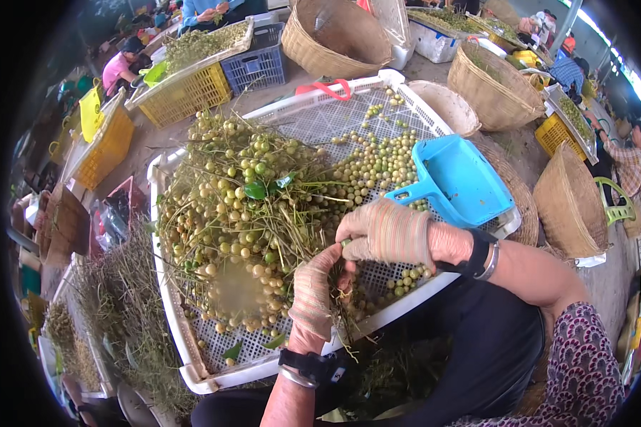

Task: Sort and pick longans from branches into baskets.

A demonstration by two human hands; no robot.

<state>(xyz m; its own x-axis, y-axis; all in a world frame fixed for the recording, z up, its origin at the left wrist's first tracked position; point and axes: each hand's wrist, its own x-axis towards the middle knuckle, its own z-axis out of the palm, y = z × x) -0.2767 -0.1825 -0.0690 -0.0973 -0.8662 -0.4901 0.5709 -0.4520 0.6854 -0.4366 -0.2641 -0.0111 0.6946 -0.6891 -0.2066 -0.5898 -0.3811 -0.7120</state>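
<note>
Both hands wear striped fabric wraps or gloves with bare fingertips. My left hand [314, 296] grips a bunch of thin stems [343, 315] over the near edge of a white mesh tray [310, 120]. Just above it, my right hand [387, 235] pinches a small green fruit [345, 243] between its fingers, close to my left fingertips. A large heap of round yellow-green fruit on twigs [235, 181] covers the tray's left half. Loose fruit [376, 160] lies spread to its right. A blue plastic dustpan [464, 181] rests over the tray's right rim.
Dry stripped stems [133, 304] are piled left of the tray. Wicker baskets [336, 37] stand beyond and to the right [569, 203]. A yellow crate [189, 96] and a blue crate [255, 66] stand behind. Several people, including one in pink [118, 69], work farther off.
</note>
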